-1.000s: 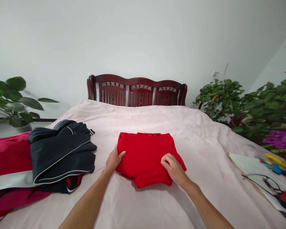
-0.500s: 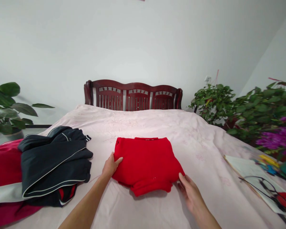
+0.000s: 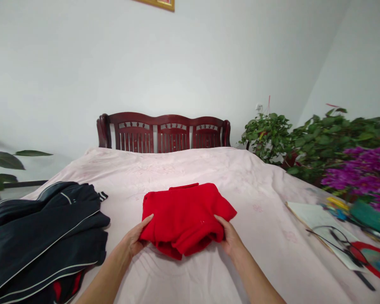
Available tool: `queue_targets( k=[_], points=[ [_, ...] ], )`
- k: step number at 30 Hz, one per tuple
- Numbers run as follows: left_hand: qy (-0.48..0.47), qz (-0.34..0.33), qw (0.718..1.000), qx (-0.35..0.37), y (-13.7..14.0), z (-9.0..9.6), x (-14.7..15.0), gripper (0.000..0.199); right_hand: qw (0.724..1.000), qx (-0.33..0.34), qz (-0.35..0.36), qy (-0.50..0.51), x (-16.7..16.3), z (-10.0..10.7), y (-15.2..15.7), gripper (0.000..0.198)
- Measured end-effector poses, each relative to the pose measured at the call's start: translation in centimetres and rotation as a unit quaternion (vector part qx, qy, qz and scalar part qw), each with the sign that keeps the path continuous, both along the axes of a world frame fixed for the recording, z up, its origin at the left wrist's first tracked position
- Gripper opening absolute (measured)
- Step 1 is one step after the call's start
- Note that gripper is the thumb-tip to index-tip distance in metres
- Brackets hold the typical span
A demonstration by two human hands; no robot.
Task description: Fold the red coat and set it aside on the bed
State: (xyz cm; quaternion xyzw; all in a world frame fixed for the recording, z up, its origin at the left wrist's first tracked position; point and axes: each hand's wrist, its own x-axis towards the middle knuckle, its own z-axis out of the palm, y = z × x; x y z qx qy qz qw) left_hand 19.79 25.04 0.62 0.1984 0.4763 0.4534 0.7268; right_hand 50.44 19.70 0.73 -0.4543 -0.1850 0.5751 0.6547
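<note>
A folded red sweater point(image 3: 180, 211) lies in front of me on the pale pink bedsheet point(image 3: 266, 253). My left hand point(image 3: 136, 238) grips its left edge, thumb on top and the other fingers tucked beneath. On the near right side, my right hand point(image 3: 228, 236) holds the cloth the same way, close to the ribbed opening that faces me. The sweater's far right corner sticks out beyond my right hand. The fingers under the fabric are hidden.
Dark navy clothes with white piping point(image 3: 47, 240) are heaped at left. Glasses point(image 3: 338, 245) and a paper pad point(image 3: 316, 228) lie at right, near purple flowers point(image 3: 361, 177) and leafy plants point(image 3: 338, 139). A dark wooden headboard point(image 3: 174, 133) stands behind.
My right hand has shifted inward from the sweater's right corner to its near edge. The near part of the sweater is now bunched and slightly raised. The view has turned a little right.
</note>
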Motion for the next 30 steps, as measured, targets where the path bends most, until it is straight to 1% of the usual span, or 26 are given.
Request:
queue_targets(
  k=[2,4,6,9,12,14,15,17,19,21,23,26,28,30],
  points=[
    [-0.002,0.011,0.999,0.033,0.1,0.3,0.9,0.032,1.0,0.009,-0.028,0.008,0.5,0.6,1.1,0.022],
    [-0.011,0.01,0.997,0.073,0.5,1.0,2.2,0.032,0.999,0.017,-0.048,0.002,1.9,1.7,2.1,0.02],
    [-0.031,-0.002,0.992,0.122,1.4,2.1,4.1,0.035,0.997,0.038,-0.065,-0.008,4.1,3.4,3.1,0.022],
    [-0.075,-0.031,0.98,0.183,3.2,4.0,8.2,0.039,0.991,0.087,-0.094,-0.025,8.6,6.7,4.6,0.03],
    [-0.11,-0.051,0.973,0.197,5.2,5.4,13.0,0.041,0.983,0.129,-0.125,-0.046,13.2,9.6,6.0,0.035],
    [-0.12,-0.061,0.971,0.198,6.2,5.7,15.7,0.042,0.976,0.151,-0.14,-0.075,15.7,10.8,6.5,0.035],
    [-0.121,-0.063,0.971,0.197,6.4,5.7,16.7,0.043,0.973,0.158,-0.146,-0.088,16.8,11.0,6.5,0.035],
    [-0.123,-0.068,0.968,0.21,6.5,5.3,17.9,0.051,0.97,0.16,-0.148,-0.108,18.4,10.7,6.1,0.037],
    [-0.126,-0.082,0.957,0.249,6.0,4.6,18.0,0.06,0.972,0.155,-0.139,-0.113,19.4,9.4,5.2,0.041],
    [-0.12,-0.108,0.938,0.307,5.2,4.0,17.1,0.067,0.972,0.158,-0.128,-0.118,20.0,7.5,4.2,0.045],
    [-0.092,-0.123,0.921,0.358,4.7,3.9,15.8,0.07,0.97,0.171,-0.128,-0.115,20.4,5.7,3.6,0.049],
    [-0.017,-0.096,0.904,0.415,4.9,4.6,13.3,0.07,0.971,0.191,-0.109,-0.096,20.1,4.3,4.2,0.055],
    [0.04,-0.071,0.893,0.443,5.7,5.6,11.5,0.067,0.97,0.214,-0.077,-0.085,19.4,4.2,5.4,0.056],
    [0.09,-0.053,0.877,0.47,6.9,6.8,9.5,0.06,0.965,0.246,-0.042,-0.082,18.3,4.6,7.1,0.055]
  ],
)
